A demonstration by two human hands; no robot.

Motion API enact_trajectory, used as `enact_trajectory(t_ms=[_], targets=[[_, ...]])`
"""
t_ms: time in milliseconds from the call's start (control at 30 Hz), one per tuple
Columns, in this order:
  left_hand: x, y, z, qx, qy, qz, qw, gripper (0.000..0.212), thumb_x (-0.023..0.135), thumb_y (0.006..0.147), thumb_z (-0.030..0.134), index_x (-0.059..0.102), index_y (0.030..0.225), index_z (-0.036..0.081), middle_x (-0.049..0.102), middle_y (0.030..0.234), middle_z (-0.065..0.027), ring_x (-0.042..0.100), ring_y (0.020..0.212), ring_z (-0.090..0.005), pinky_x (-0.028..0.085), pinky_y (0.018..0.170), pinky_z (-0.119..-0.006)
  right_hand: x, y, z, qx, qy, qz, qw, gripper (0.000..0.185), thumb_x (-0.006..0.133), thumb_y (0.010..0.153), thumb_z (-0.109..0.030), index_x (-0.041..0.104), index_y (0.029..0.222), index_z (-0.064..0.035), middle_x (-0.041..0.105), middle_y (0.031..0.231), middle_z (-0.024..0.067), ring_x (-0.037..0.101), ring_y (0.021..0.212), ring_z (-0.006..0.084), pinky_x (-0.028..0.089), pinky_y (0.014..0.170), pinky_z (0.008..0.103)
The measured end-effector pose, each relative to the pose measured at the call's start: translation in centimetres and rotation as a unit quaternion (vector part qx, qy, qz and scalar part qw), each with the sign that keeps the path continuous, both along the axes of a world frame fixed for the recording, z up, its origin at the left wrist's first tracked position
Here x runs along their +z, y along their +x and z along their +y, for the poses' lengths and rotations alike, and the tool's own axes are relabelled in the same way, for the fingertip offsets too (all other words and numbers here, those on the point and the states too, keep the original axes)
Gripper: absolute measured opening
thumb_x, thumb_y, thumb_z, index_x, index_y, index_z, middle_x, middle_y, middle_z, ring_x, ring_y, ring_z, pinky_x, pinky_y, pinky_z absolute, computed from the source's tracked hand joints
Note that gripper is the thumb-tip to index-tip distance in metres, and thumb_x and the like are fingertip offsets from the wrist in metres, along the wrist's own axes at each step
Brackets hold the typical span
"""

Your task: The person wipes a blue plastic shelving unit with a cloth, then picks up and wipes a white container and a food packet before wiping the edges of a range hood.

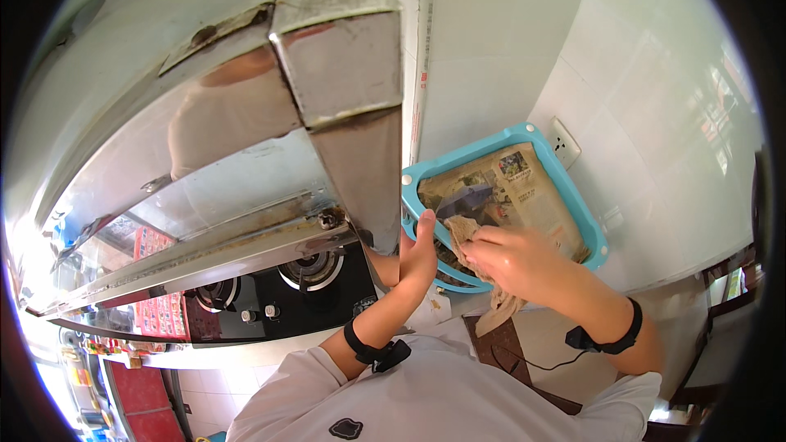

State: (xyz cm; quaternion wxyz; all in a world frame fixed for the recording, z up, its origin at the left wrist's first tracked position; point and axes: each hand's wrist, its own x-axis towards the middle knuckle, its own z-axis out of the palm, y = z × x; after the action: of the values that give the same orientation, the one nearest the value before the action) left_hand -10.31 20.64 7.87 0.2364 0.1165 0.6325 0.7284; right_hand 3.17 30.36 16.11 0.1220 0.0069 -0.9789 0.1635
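Note:
A light-blue plastic rack (568, 187) with several tiers stands in the corner against the tiled wall. Sheets of printed newspaper (534, 196) line its top tier. My left hand (420, 258) grips the rack's near left rim, thumb up; its other fingers are mostly hidden. In my right hand (506, 258) is a crumpled beige cloth (460, 230), pressed at the front rim of the top tier. The cloth's loose end hangs below my hand. Part of a lower tier (460, 282) shows beneath, between my hands.
A stained metal range hood (344, 67) juts out at head height on the left. Below it lies a black glass gas cooktop (270, 294) with two burners and knobs. A wall socket (564, 142) sits behind the rack. A dark cable (543, 367) hangs by my right forearm.

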Motion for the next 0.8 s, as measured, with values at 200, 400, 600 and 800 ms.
enact_trajectory(t_ms=[200,400,600,800], targets=[[-1.1,-0.5,0.2,0.004,0.036,0.067,0.997,0.073,0.062,0.088,-0.001,0.036,0.157,0.007,0.045,0.152,-0.0114,0.041,0.144,-0.0273,0.031,0.119,-0.045,1.1,-4.1,0.1,-0.045,0.055,0.003,0.997,0.004,0.068,0.088,-0.006,0.067,0.091,-0.0041,0.062,0.084,0.0085,0.064,0.074,0.0299,0.051,0.063,0.0412],[-0.5,-0.2,0.2,-0.005,0.039,0.058,0.998,0.077,0.063,0.085,-0.003,0.035,0.156,0.006,0.045,0.153,-0.0113,0.040,0.144,-0.0271,0.030,0.120,-0.046,0.5,-9.1,3.2,-0.074,0.063,0.048,0.994,0.006,0.067,0.092,-0.011,0.066,0.094,-0.0057,0.062,0.087,0.0100,0.063,0.076,0.0347,0.051,0.064,0.0433],[-0.3,-0.2,0.4,0.006,0.073,0.027,0.997,0.083,0.062,0.078,-0.006,0.034,0.155,0.005,0.041,0.155,-0.0114,0.038,0.146,-0.0254,0.026,0.123,-0.044,-0.1,-12.2,3.0,-0.057,0.016,0.051,0.997,0.006,0.069,0.091,-0.011,0.067,0.091,-0.0055,0.063,0.089,0.0106,0.065,0.078,0.0346,0.052,0.067,0.0449],[-1.2,-0.1,0.6,0.013,0.090,0.018,0.996,0.084,0.060,0.076,-0.009,0.032,0.155,0.003,0.039,0.156,-0.0120,0.034,0.148,-0.0258,0.022,0.125,-0.042,-0.5,-12.3,3.7,0.013,0.042,-0.010,0.999,0.008,0.069,0.090,-0.009,0.064,0.085,-0.0051,0.063,0.094,0.0078,0.064,0.075,0.0328,0.053,0.065,0.0438]])
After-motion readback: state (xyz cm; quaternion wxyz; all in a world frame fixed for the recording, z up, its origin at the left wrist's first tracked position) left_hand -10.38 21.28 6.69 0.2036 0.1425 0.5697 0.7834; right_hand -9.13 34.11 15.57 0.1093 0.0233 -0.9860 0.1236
